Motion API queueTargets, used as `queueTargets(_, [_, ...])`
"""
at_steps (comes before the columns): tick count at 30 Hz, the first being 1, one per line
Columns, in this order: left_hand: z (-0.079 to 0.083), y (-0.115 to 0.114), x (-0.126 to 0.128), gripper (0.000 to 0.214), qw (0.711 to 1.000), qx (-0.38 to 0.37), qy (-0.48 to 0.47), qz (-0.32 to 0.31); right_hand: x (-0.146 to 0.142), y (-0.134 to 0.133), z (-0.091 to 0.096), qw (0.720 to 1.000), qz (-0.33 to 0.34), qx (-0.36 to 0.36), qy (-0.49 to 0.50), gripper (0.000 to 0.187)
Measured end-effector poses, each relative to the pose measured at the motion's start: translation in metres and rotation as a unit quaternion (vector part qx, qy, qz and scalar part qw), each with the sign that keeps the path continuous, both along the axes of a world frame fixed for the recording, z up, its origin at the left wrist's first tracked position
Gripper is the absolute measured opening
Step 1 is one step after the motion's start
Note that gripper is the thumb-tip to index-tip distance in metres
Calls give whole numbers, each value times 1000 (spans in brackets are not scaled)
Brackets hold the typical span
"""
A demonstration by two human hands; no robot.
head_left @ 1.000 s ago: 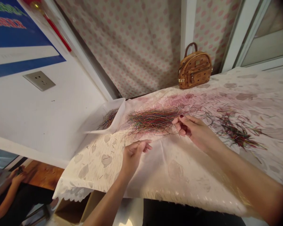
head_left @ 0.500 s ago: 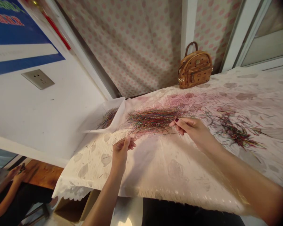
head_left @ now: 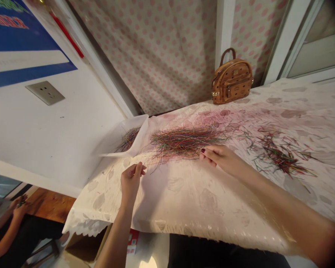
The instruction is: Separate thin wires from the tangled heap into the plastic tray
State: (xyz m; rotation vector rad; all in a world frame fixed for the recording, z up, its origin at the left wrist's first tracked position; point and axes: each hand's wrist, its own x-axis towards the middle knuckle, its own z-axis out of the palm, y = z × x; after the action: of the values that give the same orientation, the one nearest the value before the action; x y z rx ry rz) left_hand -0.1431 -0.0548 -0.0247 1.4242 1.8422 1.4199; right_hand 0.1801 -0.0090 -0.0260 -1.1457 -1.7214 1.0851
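Observation:
A dense pile of thin multicoloured wires (head_left: 185, 141) lies on a white patterned cloth (head_left: 181, 208). My right hand (head_left: 220, 156) rests at the pile's lower right edge, fingers curled together, and any strand between them is too fine to tell. My left hand (head_left: 131, 179) hangs just below and left of the pile, its fingertips pinched together. A looser scatter of cut wires (head_left: 281, 158) lies to the right. A translucent plastic tray (head_left: 114, 138) at the left holds a smaller bundle of wires (head_left: 127, 140).
A tan studded backpack-shaped handbag (head_left: 232, 82) stands at the cloth's far edge against a polka-dot curtain. A white wall with a socket (head_left: 44, 93) rises at the left. Below the table at the lower left, a co-worker's hand (head_left: 19, 211) holds something small.
My left hand has moved left and slightly up, away from under the pile, with its fingers drawn closer together. My right hand has shifted slightly down along the pile's edge.

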Motion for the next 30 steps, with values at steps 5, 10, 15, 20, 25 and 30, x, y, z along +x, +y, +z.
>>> queueTargets(5, [-2, 5, -18, 41, 998, -13, 51, 23, -4, -4, 0, 998, 43, 10, -47, 37])
queueTargets(10, [2, 4, -19, 31, 961, -42, 267, 53, -7, -3, -4, 996, 87, -21, 5, 34])
queueTargets(15, [17, -4, 34, 20, 890, 151, 429, 42, -14, -6, -8, 996, 78, -39, -10, 30])
queueTargets(20, [24, -6, 112, 33, 885, 232, 390, -107, -19, -6, -10, 998, 65, -17, -11, 28])
queueTargets(25, [15, 4, 143, 29, 895, 112, 355, -246, -17, -4, -8, 999, 43, 29, 13, 34])
queueTargets(30, [11, 13, 144, 27, 900, 70, 336, -269, -17, -4, -7, 999, 33, 8, 26, 33])
